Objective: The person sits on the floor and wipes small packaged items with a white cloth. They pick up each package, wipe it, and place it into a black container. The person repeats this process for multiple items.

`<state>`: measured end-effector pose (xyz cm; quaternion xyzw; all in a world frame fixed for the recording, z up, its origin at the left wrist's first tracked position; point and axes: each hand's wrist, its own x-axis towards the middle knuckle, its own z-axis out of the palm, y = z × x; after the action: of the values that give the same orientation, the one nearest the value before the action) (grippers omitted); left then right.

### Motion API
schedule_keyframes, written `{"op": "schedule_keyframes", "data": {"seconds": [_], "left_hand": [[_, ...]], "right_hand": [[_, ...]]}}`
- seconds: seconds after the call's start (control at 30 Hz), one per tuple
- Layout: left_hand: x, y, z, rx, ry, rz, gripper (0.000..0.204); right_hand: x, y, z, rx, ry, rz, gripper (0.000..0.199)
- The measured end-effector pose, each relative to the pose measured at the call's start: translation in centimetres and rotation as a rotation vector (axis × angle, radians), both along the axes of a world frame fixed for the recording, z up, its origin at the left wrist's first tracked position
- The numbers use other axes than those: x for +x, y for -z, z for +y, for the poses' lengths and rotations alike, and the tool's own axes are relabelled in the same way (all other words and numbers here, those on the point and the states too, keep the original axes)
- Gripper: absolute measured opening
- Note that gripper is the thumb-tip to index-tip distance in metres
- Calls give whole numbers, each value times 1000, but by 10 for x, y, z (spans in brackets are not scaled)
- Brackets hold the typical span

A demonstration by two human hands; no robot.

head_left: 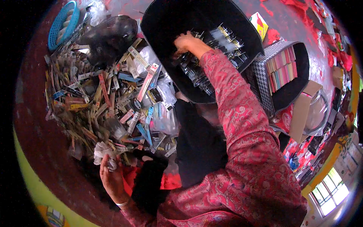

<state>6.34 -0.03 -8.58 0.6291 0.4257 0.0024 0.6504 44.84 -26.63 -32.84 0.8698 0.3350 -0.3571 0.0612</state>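
My left hand [110,179] is at the lower left, its fingers closed around a crumpled white cloth [102,151]. With the arm stretched forward, my right hand [188,42] reaches into a large black bin [166,22]. Its fingers curl down at the left end of rows of small packets with shiny metal parts [196,73]. The fingertips are dark and blurred, so what they grip cannot be made out. Between my hands spreads a big heap of narrow packets and cards [102,90] in white, red, blue and yellow.
Right of the bin stands a checked box [262,92] holding rows of coloured cards [281,70]. An open cardboard box [302,113] sits beyond it. A blue basket [53,32] is at the far left. Black plastic [113,36] lies on the heap, and a yellow-and-white box [259,25] stands behind the bin.
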Motion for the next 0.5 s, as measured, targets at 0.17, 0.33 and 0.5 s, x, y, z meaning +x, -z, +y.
{"op": "schedule_keyframes", "data": {"seconds": [0.17,0.33,0.5], "left_hand": [[8,-11,-12,-113,-75,-120,36],[6,-7,-3,-228,-79,-130,50],[2,-7,4,-323,-78,-169,52]], "right_hand": [[2,17,-19,-98,-177,-9,65],[1,28,-32,-18,-279,-81,80],[-16,31,-36,0,-247,-113,64]]}}
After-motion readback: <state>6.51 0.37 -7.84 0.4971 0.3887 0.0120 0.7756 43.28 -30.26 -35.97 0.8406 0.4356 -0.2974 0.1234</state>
